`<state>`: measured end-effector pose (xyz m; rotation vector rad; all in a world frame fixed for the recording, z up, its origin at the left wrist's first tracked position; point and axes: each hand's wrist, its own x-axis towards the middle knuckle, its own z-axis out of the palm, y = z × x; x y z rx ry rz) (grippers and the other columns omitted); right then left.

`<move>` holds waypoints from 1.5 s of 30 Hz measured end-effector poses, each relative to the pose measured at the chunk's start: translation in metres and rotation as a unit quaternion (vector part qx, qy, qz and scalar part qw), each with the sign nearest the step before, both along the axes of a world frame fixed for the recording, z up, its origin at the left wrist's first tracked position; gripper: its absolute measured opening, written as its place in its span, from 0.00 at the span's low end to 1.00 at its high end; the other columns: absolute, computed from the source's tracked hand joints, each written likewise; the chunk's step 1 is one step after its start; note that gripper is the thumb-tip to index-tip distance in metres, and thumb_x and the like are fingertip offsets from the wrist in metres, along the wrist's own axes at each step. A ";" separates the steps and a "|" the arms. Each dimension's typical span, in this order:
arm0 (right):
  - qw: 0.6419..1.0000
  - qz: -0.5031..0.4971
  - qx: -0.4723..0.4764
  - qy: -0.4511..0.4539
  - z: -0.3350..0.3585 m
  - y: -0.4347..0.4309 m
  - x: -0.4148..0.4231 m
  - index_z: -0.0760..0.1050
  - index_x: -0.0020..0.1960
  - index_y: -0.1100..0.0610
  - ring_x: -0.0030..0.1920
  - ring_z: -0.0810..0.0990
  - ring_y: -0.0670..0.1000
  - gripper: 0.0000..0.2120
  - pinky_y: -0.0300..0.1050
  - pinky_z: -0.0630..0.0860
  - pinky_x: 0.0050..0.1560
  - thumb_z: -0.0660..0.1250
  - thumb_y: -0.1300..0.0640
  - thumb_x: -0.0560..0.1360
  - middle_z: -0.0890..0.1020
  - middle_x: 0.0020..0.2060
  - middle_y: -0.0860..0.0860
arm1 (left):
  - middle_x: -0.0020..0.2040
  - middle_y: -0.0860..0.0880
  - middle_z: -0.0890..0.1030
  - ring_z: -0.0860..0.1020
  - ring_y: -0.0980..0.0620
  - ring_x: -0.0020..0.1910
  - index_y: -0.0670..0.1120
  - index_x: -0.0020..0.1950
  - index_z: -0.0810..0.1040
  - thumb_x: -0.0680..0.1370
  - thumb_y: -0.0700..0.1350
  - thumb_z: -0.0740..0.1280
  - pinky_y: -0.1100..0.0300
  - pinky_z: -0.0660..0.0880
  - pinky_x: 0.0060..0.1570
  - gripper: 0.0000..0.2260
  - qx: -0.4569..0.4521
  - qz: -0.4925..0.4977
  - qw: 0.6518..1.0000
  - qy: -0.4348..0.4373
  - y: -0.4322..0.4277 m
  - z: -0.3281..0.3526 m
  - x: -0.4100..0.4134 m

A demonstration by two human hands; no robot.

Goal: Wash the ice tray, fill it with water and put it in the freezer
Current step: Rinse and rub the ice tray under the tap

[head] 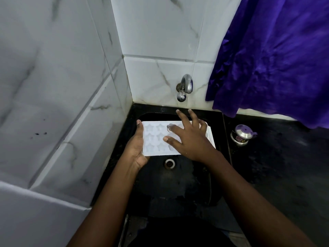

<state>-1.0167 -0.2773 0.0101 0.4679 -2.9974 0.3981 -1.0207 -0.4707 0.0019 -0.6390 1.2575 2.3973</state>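
A white ice tray [156,139] with star-shaped cups is held level over the black sink [178,182], just below the wall tap [186,86]. My left hand [137,148] grips the tray's left edge, thumb on top. My right hand [190,138] lies flat on the tray's right half with fingers spread, covering those cups. No water stream is visible from the tap.
The sink drain [169,163] sits below the tray. A small steel pot with a lid [242,134] stands on the black counter [284,166] to the right. A purple curtain [276,56] hangs at the upper right. Marble-patterned tiled walls close the left and back.
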 end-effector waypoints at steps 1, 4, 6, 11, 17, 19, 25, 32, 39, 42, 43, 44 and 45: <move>1.000 -0.002 -0.003 -0.002 -0.001 -0.001 0.000 0.74 0.69 0.38 0.83 0.40 0.58 0.32 0.58 0.42 0.75 0.45 0.26 0.77 0.51 0.85 0.49 | 0.62 0.38 0.86 0.87 0.40 0.57 0.43 0.70 0.80 0.83 0.71 0.54 0.44 0.83 0.52 0.35 0.003 0.001 1.000 0.001 0.000 0.000 0.000; 0.999 -0.012 -0.030 0.019 0.000 -0.004 0.000 0.77 0.66 0.40 0.83 0.41 0.57 0.29 0.57 0.42 0.75 0.48 0.27 0.79 0.53 0.85 0.48 | 0.60 0.38 0.87 0.88 0.41 0.54 0.43 0.67 0.81 0.83 0.70 0.54 0.44 0.82 0.52 0.34 -0.001 0.004 1.000 0.001 -0.002 0.001 0.001; 1.000 -0.009 -0.015 0.008 0.000 -0.005 -0.001 0.75 0.68 0.39 0.83 0.41 0.58 0.30 0.58 0.42 0.75 0.47 0.27 0.78 0.52 0.85 0.49 | 0.60 0.39 0.87 0.88 0.41 0.55 0.44 0.68 0.81 0.83 0.70 0.54 0.44 0.82 0.52 0.34 -0.005 0.007 1.000 0.000 -0.003 0.001 0.002; 0.999 -0.011 -0.023 0.019 -0.002 -0.010 -0.001 0.78 0.65 0.42 0.84 0.44 0.58 0.31 0.60 0.44 0.75 0.47 0.27 0.78 0.56 0.84 0.49 | 0.62 0.38 0.86 0.87 0.40 0.58 0.43 0.69 0.80 0.83 0.70 0.54 0.43 0.82 0.56 0.35 0.000 0.002 1.000 -0.001 -0.002 0.000 0.006; 0.999 -0.018 -0.025 0.023 -0.005 -0.010 -0.001 0.80 0.64 0.41 0.83 0.45 0.57 0.31 0.59 0.43 0.75 0.46 0.27 0.78 0.57 0.84 0.49 | 0.61 0.38 0.87 0.88 0.41 0.55 0.43 0.68 0.81 0.83 0.70 0.53 0.44 0.82 0.54 0.35 0.003 0.007 1.000 0.000 -0.002 -0.002 0.007; 0.999 -0.026 -0.030 0.029 -0.006 -0.011 -0.001 0.80 0.63 0.41 0.83 0.46 0.58 0.30 0.58 0.44 0.75 0.48 0.28 0.79 0.58 0.84 0.49 | 0.61 0.39 0.87 0.88 0.41 0.54 0.43 0.67 0.81 0.84 0.70 0.52 0.43 0.82 0.54 0.34 0.000 0.009 1.000 0.002 -0.002 -0.003 0.007; 0.998 -0.021 -0.048 0.030 -0.008 -0.015 -0.002 0.80 0.63 0.42 0.83 0.46 0.57 0.27 0.55 0.43 0.74 0.51 0.30 0.80 0.60 0.83 0.49 | 0.63 0.38 0.86 0.88 0.40 0.55 0.43 0.70 0.80 0.84 0.70 0.52 0.44 0.84 0.50 0.35 0.015 0.011 1.000 0.003 -0.003 -0.003 0.007; 0.996 -0.022 -0.069 0.055 -0.007 -0.021 0.001 0.80 0.61 0.45 0.83 0.49 0.58 0.23 0.56 0.45 0.74 0.55 0.33 0.81 0.63 0.82 0.50 | 0.63 0.38 0.86 0.87 0.39 0.57 0.42 0.72 0.79 0.83 0.71 0.54 0.43 0.86 0.46 0.36 0.019 0.018 1.000 0.001 -0.002 -0.006 0.010; 0.999 0.021 -0.009 -0.028 -0.005 -0.035 0.005 0.76 0.69 0.42 0.84 0.38 0.59 0.24 0.63 0.43 0.76 0.54 0.31 0.82 0.50 0.85 0.51 | 0.54 0.39 0.89 0.89 0.42 0.48 0.42 0.66 0.81 0.84 0.70 0.51 0.44 0.87 0.43 0.36 0.019 0.000 1.000 -0.002 0.006 -0.009 0.016; 1.000 0.008 -0.023 -0.013 -0.005 -0.038 0.005 0.79 0.64 0.45 0.84 0.40 0.59 0.26 0.63 0.45 0.75 0.53 0.31 0.80 0.52 0.85 0.50 | 0.57 0.38 0.88 0.89 0.41 0.52 0.41 0.67 0.81 0.83 0.71 0.50 0.45 0.87 0.45 0.38 0.012 -0.007 1.000 0.001 0.007 -0.010 0.019; 1.000 0.007 -0.017 -0.017 -0.006 -0.039 0.004 0.78 0.64 0.45 0.84 0.40 0.59 0.26 0.64 0.45 0.76 0.53 0.31 0.81 0.51 0.85 0.50 | 0.58 0.38 0.87 0.88 0.41 0.53 0.42 0.67 0.81 0.83 0.71 0.50 0.43 0.87 0.47 0.38 0.012 -0.007 1.000 0.004 0.008 -0.010 0.019; 1.000 0.010 -0.008 -0.021 -0.007 -0.038 0.005 0.78 0.65 0.44 0.84 0.39 0.59 0.26 0.64 0.45 0.76 0.53 0.30 0.81 0.51 0.85 0.50 | 0.58 0.38 0.87 0.88 0.41 0.53 0.42 0.66 0.81 0.83 0.71 0.50 0.42 0.86 0.50 0.37 0.012 -0.005 1.000 0.005 0.007 -0.011 0.019; 1.000 0.013 -0.003 -0.020 -0.008 -0.038 0.005 0.78 0.66 0.43 0.84 0.39 0.59 0.26 0.65 0.45 0.76 0.52 0.30 0.81 0.51 0.85 0.50 | 0.57 0.38 0.88 0.88 0.41 0.52 0.42 0.65 0.82 0.83 0.71 0.50 0.42 0.85 0.50 0.37 0.012 0.000 1.000 0.005 0.006 -0.012 0.020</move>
